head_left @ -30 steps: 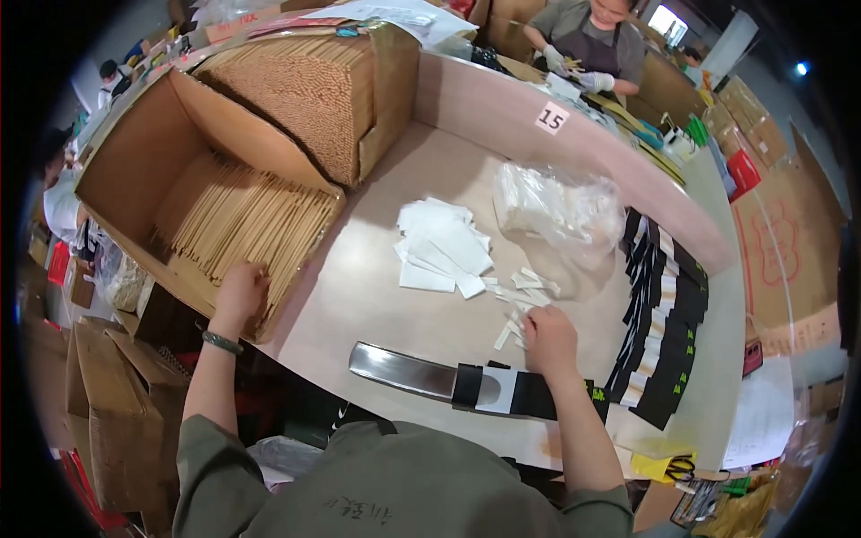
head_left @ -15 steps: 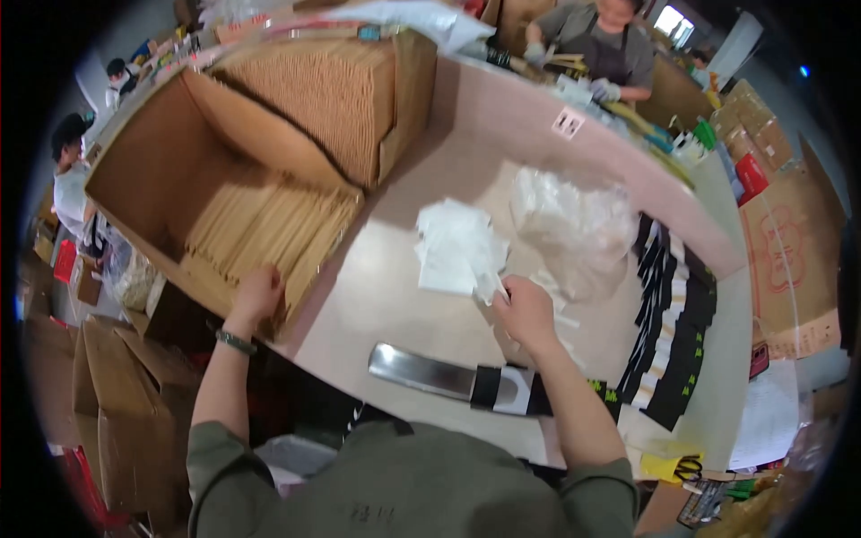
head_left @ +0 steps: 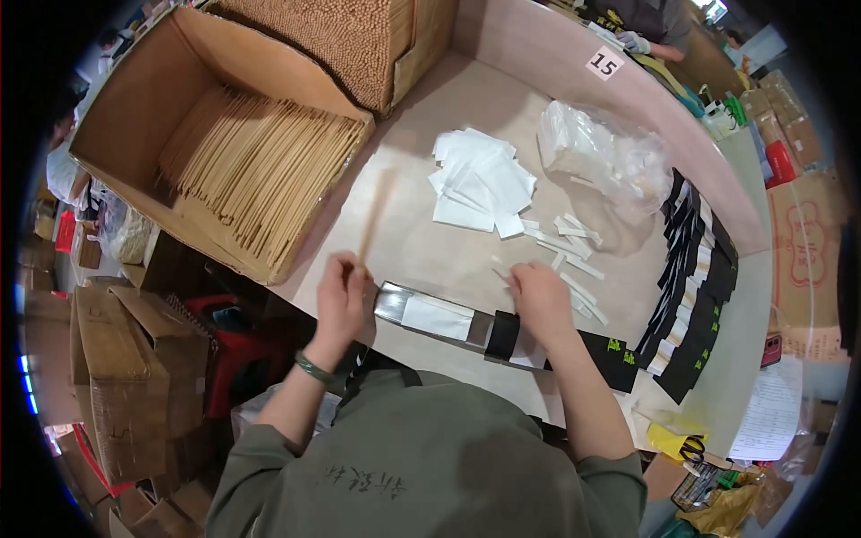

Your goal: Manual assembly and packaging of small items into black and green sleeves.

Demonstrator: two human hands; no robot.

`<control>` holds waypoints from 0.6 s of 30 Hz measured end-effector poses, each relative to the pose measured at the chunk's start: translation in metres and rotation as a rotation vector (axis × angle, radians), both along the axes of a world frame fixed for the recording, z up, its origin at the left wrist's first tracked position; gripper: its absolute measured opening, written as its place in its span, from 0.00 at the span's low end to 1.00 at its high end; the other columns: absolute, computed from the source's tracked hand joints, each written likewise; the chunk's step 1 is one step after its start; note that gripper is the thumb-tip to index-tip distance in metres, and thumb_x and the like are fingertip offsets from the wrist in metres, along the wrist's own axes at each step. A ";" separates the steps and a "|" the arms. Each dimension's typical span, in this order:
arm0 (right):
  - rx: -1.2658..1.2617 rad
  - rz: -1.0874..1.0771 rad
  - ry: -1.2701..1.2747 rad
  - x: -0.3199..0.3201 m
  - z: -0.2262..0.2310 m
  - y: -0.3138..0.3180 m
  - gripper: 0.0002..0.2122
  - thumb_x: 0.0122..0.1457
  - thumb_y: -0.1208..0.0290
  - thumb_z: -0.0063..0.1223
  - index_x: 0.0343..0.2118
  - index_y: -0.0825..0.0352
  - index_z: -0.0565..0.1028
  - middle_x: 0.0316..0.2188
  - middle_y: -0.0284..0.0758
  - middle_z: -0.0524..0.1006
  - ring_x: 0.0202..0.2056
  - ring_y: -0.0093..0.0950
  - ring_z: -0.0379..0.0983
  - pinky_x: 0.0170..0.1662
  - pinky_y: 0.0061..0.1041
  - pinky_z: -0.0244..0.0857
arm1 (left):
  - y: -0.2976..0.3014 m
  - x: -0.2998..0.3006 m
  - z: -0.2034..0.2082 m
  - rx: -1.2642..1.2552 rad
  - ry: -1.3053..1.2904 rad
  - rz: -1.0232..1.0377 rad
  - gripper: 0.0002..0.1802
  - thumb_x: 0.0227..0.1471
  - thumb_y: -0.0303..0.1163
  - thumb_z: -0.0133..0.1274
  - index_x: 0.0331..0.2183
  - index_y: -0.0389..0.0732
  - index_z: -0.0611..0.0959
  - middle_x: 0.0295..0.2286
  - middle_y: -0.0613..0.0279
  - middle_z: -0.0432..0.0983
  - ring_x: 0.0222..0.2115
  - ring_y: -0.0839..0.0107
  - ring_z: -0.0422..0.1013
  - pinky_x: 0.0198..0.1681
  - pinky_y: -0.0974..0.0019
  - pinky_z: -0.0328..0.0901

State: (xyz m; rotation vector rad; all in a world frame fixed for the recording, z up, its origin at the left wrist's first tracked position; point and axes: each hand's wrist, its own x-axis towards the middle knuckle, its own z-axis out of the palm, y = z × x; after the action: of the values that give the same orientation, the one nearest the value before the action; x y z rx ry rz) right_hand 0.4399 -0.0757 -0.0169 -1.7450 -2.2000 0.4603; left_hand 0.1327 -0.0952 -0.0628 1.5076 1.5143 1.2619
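My left hand [head_left: 343, 300] is closed round wooden chopsticks [head_left: 380, 202], smeared by motion and standing up from the fingers. Just right of it lies a shiny metal trough [head_left: 391, 303] with a folded white paper napkin [head_left: 439, 316] on it. A black paper sleeve [head_left: 606, 359] sits at the trough's right end. Over that end is my right hand [head_left: 542, 300], its fingertips pinched on a small, blurred white strip [head_left: 499, 267]. Loose white strips [head_left: 574, 255] lie beyond this hand, and a pile of white napkins [head_left: 475, 175] spreads farther back.
An open cardboard box [head_left: 117, 148] of chopsticks stands at the left, with a second box of packed sticks [head_left: 318, 36] behind it. A clear plastic bag [head_left: 605, 161] lies at the back right. Overlapping black sleeves [head_left: 704, 323] line the right side. A low partition [head_left: 538, 45] borders the table.
My left hand has come out of the box and moved right, now with chopsticks in it. A napkin now lies on the trough. My right hand has left the napkin pile for the strips.
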 end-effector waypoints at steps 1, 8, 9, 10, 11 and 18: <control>0.074 -0.039 -0.100 0.003 0.003 0.001 0.06 0.56 0.69 0.55 0.30 0.66 0.76 0.27 0.41 0.73 0.33 0.44 0.72 0.36 0.40 0.66 | -0.008 0.009 -0.005 -0.077 -0.089 0.016 0.05 0.63 0.28 0.46 0.39 0.37 0.71 0.29 0.66 0.69 0.30 0.78 0.67 0.38 0.74 0.63; 0.027 0.292 0.111 -0.057 -0.009 -0.035 0.05 0.55 0.74 0.55 0.34 0.67 0.77 0.28 0.40 0.76 0.34 0.42 0.73 0.39 0.38 0.68 | 0.005 -0.002 0.007 -0.123 -0.222 -0.106 0.07 0.63 0.30 0.48 0.41 0.37 0.75 0.30 0.71 0.69 0.31 0.82 0.64 0.38 0.77 0.61; 0.031 0.290 0.116 -0.055 -0.008 -0.033 0.05 0.55 0.74 0.55 0.34 0.67 0.77 0.28 0.40 0.76 0.34 0.42 0.73 0.39 0.38 0.68 | 0.008 -0.006 0.010 -0.150 -0.275 -0.119 0.08 0.63 0.30 0.49 0.42 0.37 0.75 0.30 0.72 0.69 0.31 0.82 0.64 0.38 0.78 0.60; 0.093 0.151 0.171 -0.051 -0.005 -0.032 0.06 0.55 0.74 0.56 0.36 0.67 0.77 0.30 0.41 0.77 0.35 0.42 0.74 0.39 0.38 0.69 | 0.007 -0.013 0.016 -0.191 -0.291 -0.117 0.08 0.63 0.30 0.50 0.42 0.38 0.76 0.30 0.72 0.69 0.31 0.83 0.63 0.37 0.79 0.60; 0.153 0.010 0.224 -0.044 -0.002 -0.034 0.07 0.55 0.74 0.56 0.37 0.66 0.78 0.33 0.42 0.78 0.37 0.42 0.74 0.39 0.37 0.69 | 0.002 -0.019 0.023 -0.196 -0.283 -0.111 0.08 0.63 0.30 0.50 0.42 0.38 0.76 0.30 0.72 0.69 0.31 0.83 0.63 0.37 0.79 0.60; 0.361 0.276 0.084 -0.030 -0.017 -0.045 0.11 0.47 0.76 0.58 0.36 0.67 0.75 0.35 0.39 0.75 0.39 0.38 0.72 0.43 0.34 0.66 | -0.004 -0.045 0.032 -0.353 -0.293 -0.285 0.07 0.63 0.30 0.49 0.39 0.36 0.77 0.29 0.73 0.70 0.30 0.84 0.62 0.37 0.79 0.59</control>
State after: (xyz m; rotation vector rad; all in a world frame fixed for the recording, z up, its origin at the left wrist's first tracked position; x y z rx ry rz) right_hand 0.4102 -0.1204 -0.0338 -1.2251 -2.2993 0.1740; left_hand 0.0876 -0.0991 -0.0310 1.1977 1.2056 0.9427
